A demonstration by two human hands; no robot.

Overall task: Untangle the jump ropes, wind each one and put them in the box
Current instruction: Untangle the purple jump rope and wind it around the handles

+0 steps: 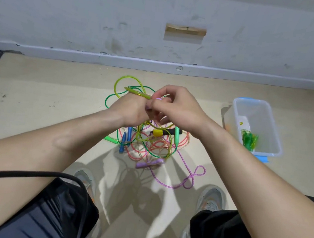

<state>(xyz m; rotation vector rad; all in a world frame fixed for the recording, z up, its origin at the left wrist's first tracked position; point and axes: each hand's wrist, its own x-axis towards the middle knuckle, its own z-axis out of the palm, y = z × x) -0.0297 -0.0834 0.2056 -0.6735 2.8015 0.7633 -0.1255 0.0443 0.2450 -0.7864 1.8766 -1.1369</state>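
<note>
Floor: pale bare floor (36, 105), giving room to spread the ropes.
Tangle: knotted heap of coloured plastic jump ropes (149, 145) lies between the feet, in easy reach.
Box: clear plastic box with blue clips (274, 132) stands open to the right, ready for finished coils.
Left grip (131, 110): serves as a spool over the heap; its fingers are hidden, so I cannot tell how it closes.
Right grip (177, 107): pinches the rope, seemingly feeding turns on.
Rope in hand: translucent yellow-green rope (135, 93) loops over the left grip.
Done: small wound green rope (249, 139) lies inside the box.
</note>
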